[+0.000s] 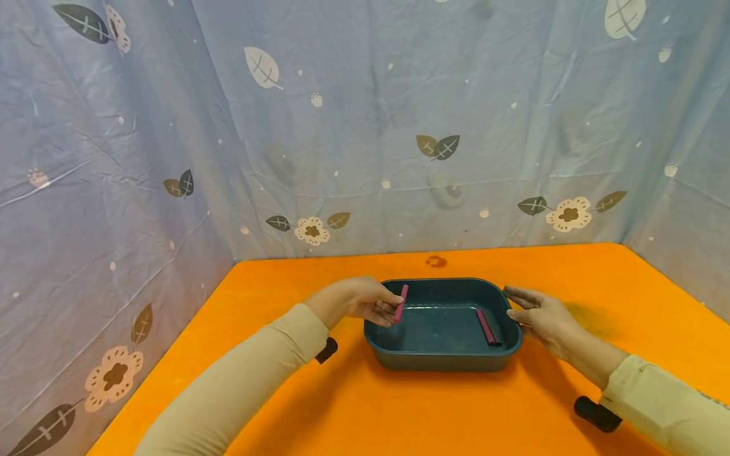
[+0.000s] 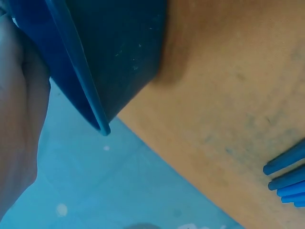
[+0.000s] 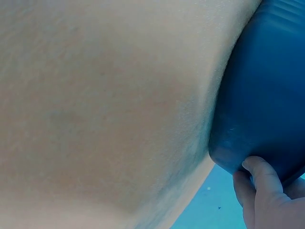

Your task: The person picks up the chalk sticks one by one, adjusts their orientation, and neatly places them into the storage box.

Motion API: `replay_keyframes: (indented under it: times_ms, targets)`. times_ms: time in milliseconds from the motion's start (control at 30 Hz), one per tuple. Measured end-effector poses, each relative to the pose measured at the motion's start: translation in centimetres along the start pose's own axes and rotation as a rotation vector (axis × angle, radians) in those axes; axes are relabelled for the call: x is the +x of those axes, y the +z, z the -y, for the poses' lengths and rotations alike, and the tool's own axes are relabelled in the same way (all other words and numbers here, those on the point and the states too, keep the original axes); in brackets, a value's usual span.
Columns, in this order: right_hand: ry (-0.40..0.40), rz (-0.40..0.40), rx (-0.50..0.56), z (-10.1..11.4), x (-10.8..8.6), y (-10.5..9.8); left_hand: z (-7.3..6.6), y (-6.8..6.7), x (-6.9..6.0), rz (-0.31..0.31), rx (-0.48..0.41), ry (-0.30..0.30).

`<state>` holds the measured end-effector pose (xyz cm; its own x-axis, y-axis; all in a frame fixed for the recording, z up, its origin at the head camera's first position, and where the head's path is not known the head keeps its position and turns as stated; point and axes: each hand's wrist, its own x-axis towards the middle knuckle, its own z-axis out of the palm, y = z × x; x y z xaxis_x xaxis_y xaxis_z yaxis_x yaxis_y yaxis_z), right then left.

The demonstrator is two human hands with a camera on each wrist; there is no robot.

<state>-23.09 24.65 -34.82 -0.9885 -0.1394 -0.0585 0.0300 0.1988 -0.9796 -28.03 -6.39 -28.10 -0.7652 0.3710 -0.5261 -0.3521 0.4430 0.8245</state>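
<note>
My left hand [image 1: 371, 301] pinches a magenta stick [image 1: 402, 304] over the left end of a dark blue-grey plastic basin [image 1: 441, 363]. Within the basin, near its right side, lie another magenta stick [image 1: 486, 328] and a dark stick mostly hidden beside it. My right hand [image 1: 544, 320] holds the basin's right rim, thumb over the edge and fingers along the outside. The right wrist view shows that hand [image 3: 274, 200] against the basin's corner [image 3: 257, 95]. In the left wrist view the left hand [image 2: 21, 119] is beside the basin wall [image 2: 119, 47]; its stick is hidden there.
Several slim sticks [image 2: 288, 160] lie on the table in the left wrist view, tinted blue there. The orange tabletop [image 1: 433, 411] bears a reddish stain [image 1: 436, 261] at the back. A patterned blue-grey curtain [image 1: 365, 126] encloses the back and sides.
</note>
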Motion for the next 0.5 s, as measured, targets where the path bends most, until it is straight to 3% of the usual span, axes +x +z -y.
replay_keyframes:
  times_ms: [500]
  targets:
    - [0.004, 0.003, -0.016, 0.1, -0.1, 0.0, -1.3, 1.1, 1.5, 0.025, 0.025, -0.027]
